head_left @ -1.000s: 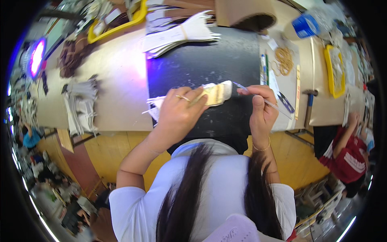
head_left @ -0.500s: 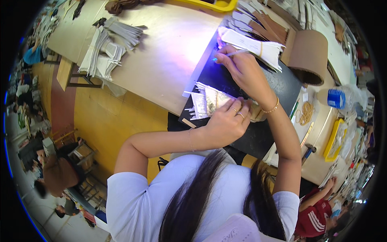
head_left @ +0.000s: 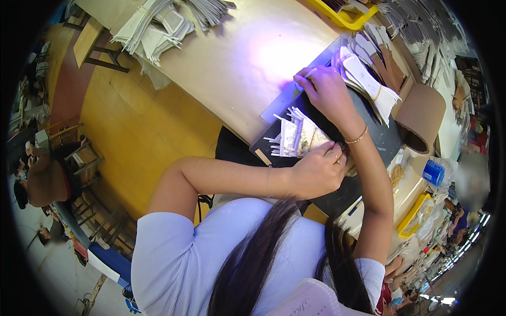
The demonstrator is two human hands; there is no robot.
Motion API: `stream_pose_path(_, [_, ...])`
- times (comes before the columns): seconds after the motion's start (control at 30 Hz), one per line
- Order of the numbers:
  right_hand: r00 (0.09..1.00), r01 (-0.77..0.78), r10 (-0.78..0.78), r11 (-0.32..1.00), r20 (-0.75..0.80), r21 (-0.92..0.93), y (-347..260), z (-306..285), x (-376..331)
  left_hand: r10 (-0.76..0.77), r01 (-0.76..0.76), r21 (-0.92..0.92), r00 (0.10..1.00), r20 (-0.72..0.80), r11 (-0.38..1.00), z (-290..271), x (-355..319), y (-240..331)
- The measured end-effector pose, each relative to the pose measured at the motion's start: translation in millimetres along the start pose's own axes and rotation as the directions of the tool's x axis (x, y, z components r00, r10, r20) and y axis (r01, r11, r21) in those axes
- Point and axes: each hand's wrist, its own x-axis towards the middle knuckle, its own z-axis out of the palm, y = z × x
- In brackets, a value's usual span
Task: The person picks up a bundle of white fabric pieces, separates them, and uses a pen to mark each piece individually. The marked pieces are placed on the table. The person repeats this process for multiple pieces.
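Observation:
Curled fingers of my left hand (head_left: 319, 169) grip the near end of a bundle of white cut pieces (head_left: 305, 138) on a black mat (head_left: 380, 134). A thin band crosses this bundle, and its far edges fan out; dark marks show on the top piece. Beyond it, my right hand (head_left: 331, 97) is closed round a slim pale pen (head_left: 311, 73). The pen's tip is hidden by the fingers. Close to the right of that hand lies another banded bundle of long white pieces (head_left: 366, 79), wider at both ends.
A brown cardboard roll (head_left: 421, 113), a blue-labelled container (head_left: 433, 173) and a yellow tray (head_left: 414, 215) stand at the right. White stacks (head_left: 158, 31) lie at the table's far left, and a yellow bin (head_left: 345, 16) sits at the back. Other people work around the room.
The whole view has swung, so the table shows further up and right. My left fingers have curled tighter on the bundle. The pen in my right hand has tilted, its tip no longer showing.

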Motion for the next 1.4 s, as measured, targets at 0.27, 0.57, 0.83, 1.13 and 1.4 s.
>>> stream_pose_path(0.27, [0.983,0.055,-0.051,0.998,-0.174,0.017,1,8,-4,0.002,-0.002,-0.008,1.0,-0.002,1.0,-1,0,0])
stream_pose_path(0.57, [0.706,0.173,0.373,0.734,-0.602,0.657,-19,-79,-94,0.013,-0.012,-0.01,0.989,0.144,1.0,-13,8,-11])
stream_pose_path(0.83, [0.423,0.03,0.717,0.6,-0.554,0.8,-41,-43,-235,0.09,-0.063,-0.189,0.987,0.137,0.98,-17,19,-25])
stream_pose_path(1.13, [0.298,-0.026,0.836,0.489,-0.46,0.872,-59,-9,-255,0.082,-0.036,-0.211,0.973,0.216,0.977,-23,26,-30])
stream_pose_path(1.4, [0.297,-0.032,0.816,0.528,-0.496,0.849,-52,-4,-254,0.052,-0.001,-0.201,0.968,0.246,0.98,-25,29,-28])
